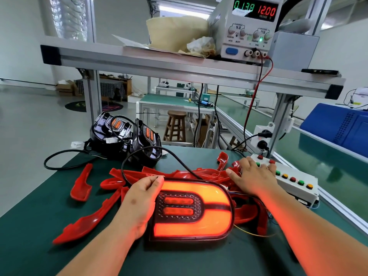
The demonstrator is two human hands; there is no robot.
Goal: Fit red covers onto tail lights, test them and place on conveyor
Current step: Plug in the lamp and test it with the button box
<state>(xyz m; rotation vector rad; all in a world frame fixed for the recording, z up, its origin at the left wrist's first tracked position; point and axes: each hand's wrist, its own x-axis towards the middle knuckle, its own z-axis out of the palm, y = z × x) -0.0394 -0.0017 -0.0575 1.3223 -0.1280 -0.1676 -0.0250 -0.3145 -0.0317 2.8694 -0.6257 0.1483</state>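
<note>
Red glow floods the bench: the tail light (191,208) lies face up on the green mat (35,226) right in front of the person, cover on, its U-shaped band and two inner bars lit. The left hand (141,204) grips the lamp's left edge, fingers curled at the top corner, a hold that looks meant to stop the unit sliding and keep its face turned up to the eye while powered. The right hand (253,176) is spread flat and holds nothing, fingertips down on the button box (294,184) just right of the lamp, presumably switching the lamp's functions one by one. Up on the shelf the power supply (251,26) shows 12.00 volts and a small current draw, with red and black leads running down toward the box. This reads as the test step, fitting done for this unit. Loose red covers (81,186) lie scattered left of and behind the lamp, within reach for the next ones. Bare lamp units (145,144) sit at the mat's far edge, and a black cable (180,162) loops from there toward the lit lamp. The conveyor (318,156) runs along the right, beside the box, a short carry once every function checks out, though any attached wiring would probably need unplugging first.
</note>
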